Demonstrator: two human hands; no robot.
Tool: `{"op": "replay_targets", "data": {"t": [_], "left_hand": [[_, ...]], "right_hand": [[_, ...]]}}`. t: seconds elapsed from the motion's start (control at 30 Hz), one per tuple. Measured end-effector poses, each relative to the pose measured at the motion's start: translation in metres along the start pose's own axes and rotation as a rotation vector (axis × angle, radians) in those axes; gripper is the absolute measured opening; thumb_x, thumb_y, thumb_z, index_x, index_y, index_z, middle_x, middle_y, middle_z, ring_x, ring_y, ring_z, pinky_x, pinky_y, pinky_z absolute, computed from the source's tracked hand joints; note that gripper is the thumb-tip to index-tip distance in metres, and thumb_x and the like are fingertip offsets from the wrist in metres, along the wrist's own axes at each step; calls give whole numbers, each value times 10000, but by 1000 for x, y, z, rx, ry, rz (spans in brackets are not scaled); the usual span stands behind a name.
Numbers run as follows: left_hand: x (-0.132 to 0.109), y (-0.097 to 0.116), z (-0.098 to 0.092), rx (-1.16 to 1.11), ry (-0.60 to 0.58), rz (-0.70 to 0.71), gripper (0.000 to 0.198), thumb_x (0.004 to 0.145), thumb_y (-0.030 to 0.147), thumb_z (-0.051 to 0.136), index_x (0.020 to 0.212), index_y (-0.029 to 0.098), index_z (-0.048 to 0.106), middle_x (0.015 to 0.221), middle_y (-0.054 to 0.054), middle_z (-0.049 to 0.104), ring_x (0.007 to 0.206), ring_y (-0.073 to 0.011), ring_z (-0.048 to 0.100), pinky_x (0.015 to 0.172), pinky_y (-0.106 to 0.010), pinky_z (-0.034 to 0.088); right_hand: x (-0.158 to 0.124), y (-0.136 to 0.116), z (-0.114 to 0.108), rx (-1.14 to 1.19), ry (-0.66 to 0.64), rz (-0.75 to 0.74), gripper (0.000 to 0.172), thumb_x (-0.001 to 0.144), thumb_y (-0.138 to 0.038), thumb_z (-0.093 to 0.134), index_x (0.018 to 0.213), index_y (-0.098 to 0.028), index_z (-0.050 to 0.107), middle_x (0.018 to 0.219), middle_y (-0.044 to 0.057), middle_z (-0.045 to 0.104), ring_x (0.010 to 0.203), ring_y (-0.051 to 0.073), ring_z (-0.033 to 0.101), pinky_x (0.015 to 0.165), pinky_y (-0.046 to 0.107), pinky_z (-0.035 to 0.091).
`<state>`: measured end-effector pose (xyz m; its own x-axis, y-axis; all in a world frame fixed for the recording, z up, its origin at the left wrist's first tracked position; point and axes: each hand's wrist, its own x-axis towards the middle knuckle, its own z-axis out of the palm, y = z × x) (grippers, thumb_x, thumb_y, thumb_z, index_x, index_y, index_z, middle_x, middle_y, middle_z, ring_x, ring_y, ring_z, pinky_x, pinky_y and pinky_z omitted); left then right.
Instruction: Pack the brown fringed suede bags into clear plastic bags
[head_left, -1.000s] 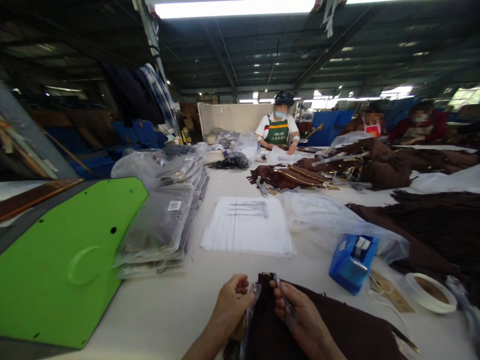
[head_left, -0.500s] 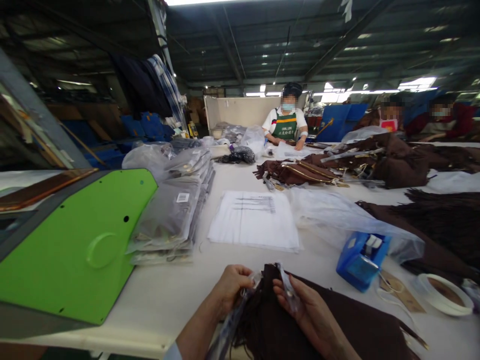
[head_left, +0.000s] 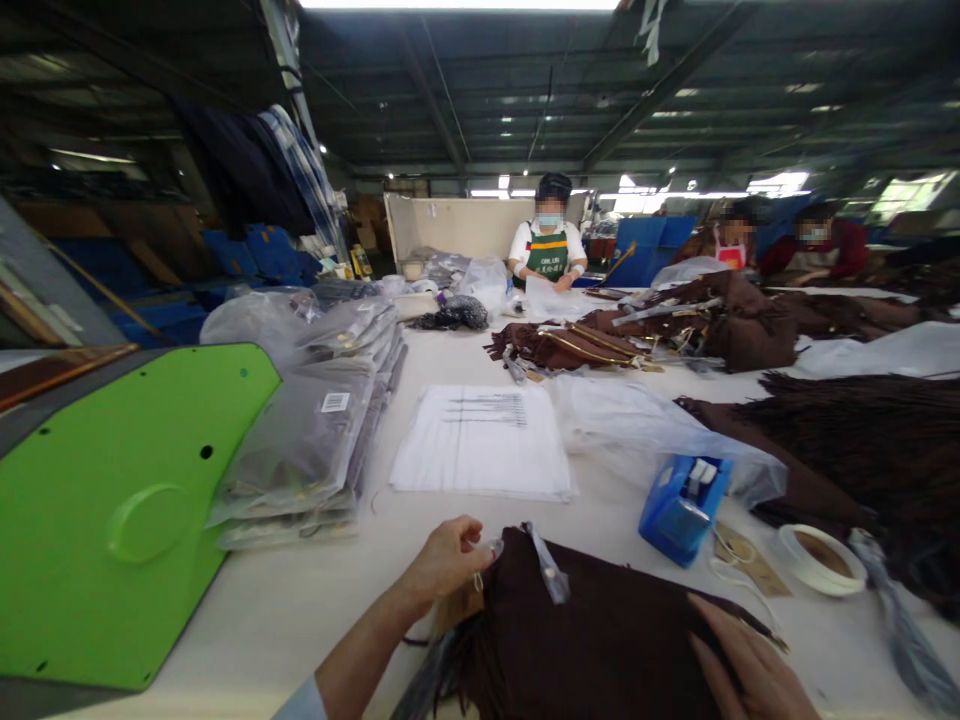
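Note:
A dark brown garment (head_left: 600, 640) lies on the white table (head_left: 315, 610) right in front of me. My left hand (head_left: 446, 555) pinches its top left corner, where a clear plastic strip (head_left: 547, 570) and a paper tag (head_left: 461, 605) hang. My right hand (head_left: 750, 670) rests flat on the garment's right side with its fingers stretched out, holding nothing.
A green machine cover (head_left: 127, 510) fills the left. Stacked bagged garments (head_left: 307, 440), a pile of white sheets (head_left: 480, 440), a blue tape dispenser (head_left: 679, 505), a tape roll (head_left: 817, 558) and brown fringed garments (head_left: 862, 440) lie around. Other people work at the far end.
My right hand has let go of the garment's top edge and slid right and down to lie flat on the cloth. My left hand keeps its pinch at the corner.

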<state>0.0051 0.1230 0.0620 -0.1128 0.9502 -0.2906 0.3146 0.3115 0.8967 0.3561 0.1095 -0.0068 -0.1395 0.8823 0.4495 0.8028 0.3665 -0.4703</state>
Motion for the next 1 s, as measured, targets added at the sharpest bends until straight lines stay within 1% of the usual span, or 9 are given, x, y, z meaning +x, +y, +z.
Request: {"op": "replay_targets", "data": {"t": [0.1,0.2,0.33,0.4,0.47,0.53,0.7,0.83,1.0], "left_hand": [[7,13,11,176,-37,119,544,555,252,611,1086,136,592,1199,-131,572,1121,-294,488,983,-377,340],[19,22,28,303,-128,213,638,513,120,554,1150,157,571,1289,-98,522,1224,-270,414,1057,-344,260],[35,22,43,432,-238,256,690,466,59,503,1146,145,582,1278,-123,529,1215,-312,425,1046,-410,275],[39,19,45,474,-262,264,702,464,54,495,1156,138,575,1256,-133,545,1186,-324,451,1028,-427,296],[42,18,45,492,-274,276,722,462,49,495,1176,128,560,1235,-135,557,1156,-310,477,1014,-398,321],[42,19,43,492,-267,283,746,451,43,507,1191,121,547,1222,-134,562,1144,-298,483,1007,-367,332],[39,21,37,436,-198,250,774,414,58,610,1182,139,554,1185,-118,578,1075,-305,518,927,-340,401],[39,17,35,382,-151,228,663,463,74,639,1122,122,590,1024,-88,649,924,-265,589,802,-318,451],[38,6,38,385,-108,211,250,643,125,648,892,128,627,832,-24,642,824,-186,589,778,-342,445]], "right_hand": [[6,23,-1,-227,26,-103,443,839,-455,378,1101,-165,587,1084,141,652,985,280,616,834,447,504],[12,30,4,-347,-38,-126,434,840,-405,373,1128,-155,579,1110,145,644,1020,280,598,845,448,483],[21,26,4,-405,-197,-143,367,816,-326,361,1047,-245,633,1181,91,619,1091,291,556,863,488,435],[27,20,1,-389,-271,-65,377,816,-370,380,1067,-239,629,1172,99,623,1077,293,563,863,484,427],[34,13,-5,-357,-322,49,434,799,-443,436,1125,-209,601,1124,117,642,1045,293,575,856,462,428],[42,6,-12,-308,-353,130,449,767,-466,499,1110,-196,607,1060,115,661,1009,291,583,851,446,424],[53,-7,-24,-172,-360,106,184,722,-371,581,814,-225,644,872,61,661,856,240,601,787,388,419],[51,-13,-22,-205,-282,60,139,723,-352,583,772,-231,633,844,48,650,838,242,592,774,390,400],[47,-25,-15,-272,-237,33,125,731,-319,569,764,-215,631,837,55,645,826,250,589,747,385,400]]}}
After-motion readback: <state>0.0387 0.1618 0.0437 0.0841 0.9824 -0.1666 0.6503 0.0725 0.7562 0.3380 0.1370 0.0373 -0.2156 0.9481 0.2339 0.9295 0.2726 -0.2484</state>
